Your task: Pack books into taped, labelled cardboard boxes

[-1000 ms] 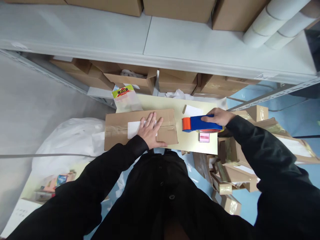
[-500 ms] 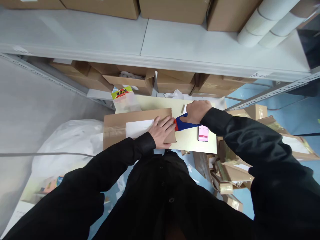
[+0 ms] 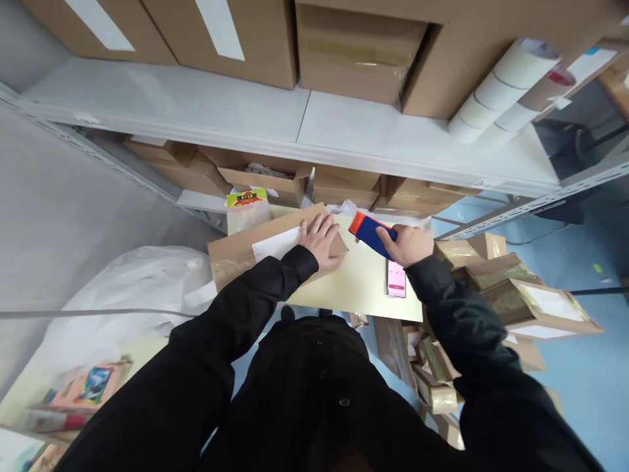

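My left hand (image 3: 322,242) lies with fingers spread on the right end of a cardboard box (image 3: 230,252), beside the white label (image 3: 275,244) on its top. The box sits at a slant on the pale yellow tabletop (image 3: 363,288). In my right hand (image 3: 410,244) is a blue tape dispenser (image 3: 371,233) with an orange-red front edge. It is raised to the right of the box, apart from it, and its underside is hidden. Below my right hand, a phone (image 3: 396,278) with a pink-and-white screen rests on the table.
Behind the table stands a grey shelf (image 3: 206,105) with cardboard boxes and tape rolls (image 3: 496,92). A printed clear bag (image 3: 248,210) lies behind the box. Several cartons (image 3: 535,308) are piled at right, and a white plastic bag (image 3: 132,288) lies at left.
The tape dispenser has lifted away from the box's right end, its orange-red edge now up. The box has turned slightly, with my left hand still on it. The view has shifted.
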`<move>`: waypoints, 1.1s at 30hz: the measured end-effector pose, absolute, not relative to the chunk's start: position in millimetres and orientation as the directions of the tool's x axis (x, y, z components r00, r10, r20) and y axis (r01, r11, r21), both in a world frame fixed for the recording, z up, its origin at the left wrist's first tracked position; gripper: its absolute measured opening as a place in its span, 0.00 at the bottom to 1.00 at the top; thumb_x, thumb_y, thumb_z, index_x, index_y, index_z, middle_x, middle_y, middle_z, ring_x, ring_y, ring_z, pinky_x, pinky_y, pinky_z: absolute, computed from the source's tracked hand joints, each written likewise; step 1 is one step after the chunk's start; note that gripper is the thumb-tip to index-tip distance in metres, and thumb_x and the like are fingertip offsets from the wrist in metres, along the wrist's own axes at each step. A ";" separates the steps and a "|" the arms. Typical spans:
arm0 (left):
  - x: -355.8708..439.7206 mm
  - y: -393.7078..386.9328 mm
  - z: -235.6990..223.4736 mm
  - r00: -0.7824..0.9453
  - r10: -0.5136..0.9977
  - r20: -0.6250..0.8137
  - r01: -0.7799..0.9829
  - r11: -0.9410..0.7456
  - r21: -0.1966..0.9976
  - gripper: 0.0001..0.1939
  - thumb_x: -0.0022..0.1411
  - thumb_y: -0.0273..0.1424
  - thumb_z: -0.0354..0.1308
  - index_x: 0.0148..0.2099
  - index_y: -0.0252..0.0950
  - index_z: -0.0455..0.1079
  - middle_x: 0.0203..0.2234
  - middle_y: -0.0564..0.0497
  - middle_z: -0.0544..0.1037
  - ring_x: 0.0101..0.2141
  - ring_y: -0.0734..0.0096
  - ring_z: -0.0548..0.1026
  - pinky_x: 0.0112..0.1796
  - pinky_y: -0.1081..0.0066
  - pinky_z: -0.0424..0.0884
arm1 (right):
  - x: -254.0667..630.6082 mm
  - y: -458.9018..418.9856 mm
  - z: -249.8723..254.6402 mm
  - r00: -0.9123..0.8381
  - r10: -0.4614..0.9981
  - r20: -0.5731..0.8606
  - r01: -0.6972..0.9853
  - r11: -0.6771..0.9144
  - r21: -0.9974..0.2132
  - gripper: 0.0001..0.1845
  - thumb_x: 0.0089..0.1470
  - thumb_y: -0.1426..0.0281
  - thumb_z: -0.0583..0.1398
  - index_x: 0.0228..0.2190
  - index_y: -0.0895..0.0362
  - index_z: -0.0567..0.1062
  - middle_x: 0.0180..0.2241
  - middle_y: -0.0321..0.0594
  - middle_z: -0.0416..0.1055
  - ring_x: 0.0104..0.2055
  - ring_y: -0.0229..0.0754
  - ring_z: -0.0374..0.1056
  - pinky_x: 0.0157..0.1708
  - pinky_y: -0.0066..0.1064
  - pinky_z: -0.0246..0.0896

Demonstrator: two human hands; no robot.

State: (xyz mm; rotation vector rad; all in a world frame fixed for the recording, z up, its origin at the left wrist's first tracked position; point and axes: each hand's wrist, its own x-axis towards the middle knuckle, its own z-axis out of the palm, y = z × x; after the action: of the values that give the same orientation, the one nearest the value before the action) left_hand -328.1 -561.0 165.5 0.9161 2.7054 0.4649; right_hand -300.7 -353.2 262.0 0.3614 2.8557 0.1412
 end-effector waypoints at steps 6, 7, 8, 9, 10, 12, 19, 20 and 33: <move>-337.6 -563.4 163.6 -0.690 0.721 -0.062 0.647 0.653 0.393 0.45 0.50 0.41 0.55 0.66 0.27 0.46 0.65 0.35 0.44 0.63 0.44 0.43 0.57 0.44 0.39 | -243.9 -357.7 197.1 -0.836 0.380 -0.395 0.416 0.909 -0.008 0.21 0.52 0.59 0.51 0.39 0.58 0.74 0.34 0.51 0.76 0.37 0.52 0.71 0.32 0.34 0.59; -335.4 -565.2 164.3 -0.666 0.745 -0.035 0.675 0.622 0.396 0.42 0.49 0.39 0.56 0.64 0.27 0.51 0.64 0.35 0.48 0.62 0.45 0.45 0.58 0.45 0.40 | -232.6 -358.8 184.0 -0.829 0.381 -0.409 0.432 0.901 -0.035 0.21 0.51 0.60 0.51 0.41 0.59 0.73 0.35 0.51 0.76 0.38 0.52 0.71 0.34 0.35 0.59; -333.5 -566.8 165.2 -0.641 0.767 -0.007 0.702 0.591 0.398 0.38 0.49 0.37 0.56 0.62 0.29 0.56 0.63 0.35 0.52 0.61 0.46 0.49 0.58 0.47 0.42 | -221.7 -360.2 171.1 -0.829 0.379 -0.412 0.440 0.896 -0.061 0.21 0.51 0.61 0.52 0.42 0.60 0.72 0.37 0.52 0.75 0.39 0.53 0.71 0.36 0.36 0.60; -331.8 -568.0 166.0 -0.614 0.789 0.021 0.730 0.557 0.396 0.33 0.50 0.36 0.56 0.59 0.31 0.62 0.60 0.37 0.58 0.59 0.48 0.54 0.58 0.50 0.45 | -211.3 -362.0 158.6 -0.832 0.375 -0.409 0.443 0.892 -0.083 0.21 0.52 0.63 0.51 0.43 0.61 0.71 0.38 0.52 0.75 0.40 0.53 0.71 0.40 0.37 0.59; -330.6 -568.4 166.8 -0.582 0.812 0.045 0.759 0.523 0.389 0.27 0.52 0.34 0.54 0.55 0.33 0.66 0.57 0.38 0.63 0.57 0.50 0.58 0.57 0.51 0.49 | -201.9 -364.0 146.8 -0.835 0.371 -0.406 0.444 0.891 -0.100 0.21 0.52 0.64 0.51 0.44 0.62 0.71 0.39 0.53 0.75 0.41 0.54 0.70 0.45 0.39 0.58; -328.7 -566.8 167.5 -0.523 0.850 0.058 0.805 0.471 0.361 0.18 0.58 0.30 0.49 0.50 0.36 0.70 0.49 0.41 0.71 0.50 0.55 0.65 0.51 0.54 0.58 | -186.4 -368.7 125.2 -0.833 0.368 -0.414 0.448 0.887 -0.114 0.20 0.54 0.65 0.50 0.44 0.62 0.70 0.38 0.54 0.75 0.42 0.54 0.70 0.54 0.43 0.50; -309.5 -555.5 156.6 -0.508 0.861 -0.006 0.832 0.493 0.253 0.21 0.64 0.24 0.38 0.44 0.35 0.74 0.46 0.41 0.73 0.45 0.59 0.69 0.44 0.57 0.64 | -169.4 -378.7 65.1 -0.792 0.372 -0.485 0.477 0.872 -0.110 0.24 0.57 0.65 0.49 0.54 0.60 0.63 0.36 0.50 0.77 0.40 0.53 0.72 0.62 0.47 0.33; -305.3 -556.6 154.6 -0.506 0.862 0.000 0.834 0.490 0.253 0.21 0.64 0.24 0.40 0.46 0.35 0.73 0.49 0.41 0.72 0.47 0.58 0.68 0.46 0.56 0.63 | -168.7 -379.1 59.2 -0.787 0.368 -0.496 0.480 0.869 -0.117 0.25 0.57 0.65 0.50 0.55 0.60 0.62 0.35 0.49 0.77 0.41 0.52 0.72 0.62 0.47 0.33; -269.0 -590.1 159.8 -0.557 0.831 -0.012 0.793 0.536 0.290 0.28 0.64 0.22 0.39 0.65 0.45 0.53 0.63 0.46 0.54 0.63 0.60 0.51 0.58 0.47 0.48 | -244.3 -387.5 138.2 -0.997 0.066 -0.049 0.082 0.773 -0.629 0.46 0.51 0.54 0.57 0.63 0.62 0.46 0.64 0.54 0.45 0.67 0.52 0.40 0.61 0.45 0.44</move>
State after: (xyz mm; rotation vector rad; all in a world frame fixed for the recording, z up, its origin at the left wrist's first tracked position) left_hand -269.0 -590.1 159.8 1.3956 2.6204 0.3789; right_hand -244.3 -387.5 138.2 0.1224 2.9348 -1.0432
